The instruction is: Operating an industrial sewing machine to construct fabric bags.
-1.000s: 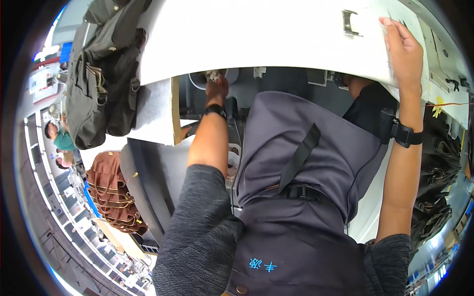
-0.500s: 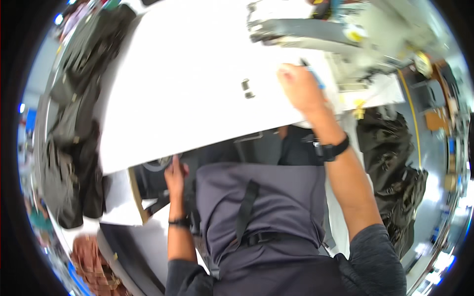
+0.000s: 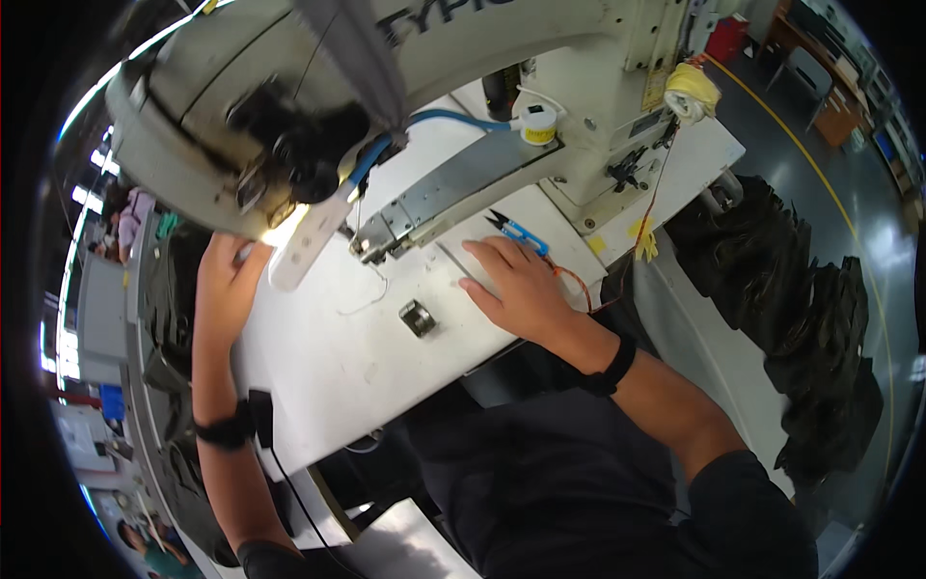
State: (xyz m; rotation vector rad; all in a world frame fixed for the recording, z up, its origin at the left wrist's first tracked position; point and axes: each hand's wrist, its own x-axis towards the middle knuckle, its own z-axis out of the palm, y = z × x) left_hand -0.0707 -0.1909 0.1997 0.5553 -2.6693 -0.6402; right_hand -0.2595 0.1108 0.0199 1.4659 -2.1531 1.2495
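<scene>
The sewing machine [image 3: 569, 77] spans the top of the view, with its head end at upper left. My left hand [image 3: 230, 280] is raised beside that head end, next to a long white lit piece [image 3: 307, 241]. Its thumb and forefinger are apart, while the fingertips are partly hidden by the machine. My right hand [image 3: 526, 289] rests on the white tabletop [image 3: 347, 396] with fingers stretched and thumb apart, gripping nothing. Blue thread snips [image 3: 519, 232] lie just beyond its fingers. A small metal part [image 3: 418, 318], perhaps a bobbin case, sits to its left.
A loose pale thread [image 3: 371, 301] trails below the machine's narrow metal arm [image 3: 453, 198]. An orange-red cord [image 3: 577, 280] passes beside my right hand. Dark fabric pieces [image 3: 772, 289] hang at the right, more dark fabric [image 3: 174, 299] at the left. A yellow-and-white bundle [image 3: 692, 94] hangs on the machine.
The view has swung, bringing the machine's head into sight. My left hand has risen from below the table edge to the machine. My right hand's fingers now lie stretched near the snips.
</scene>
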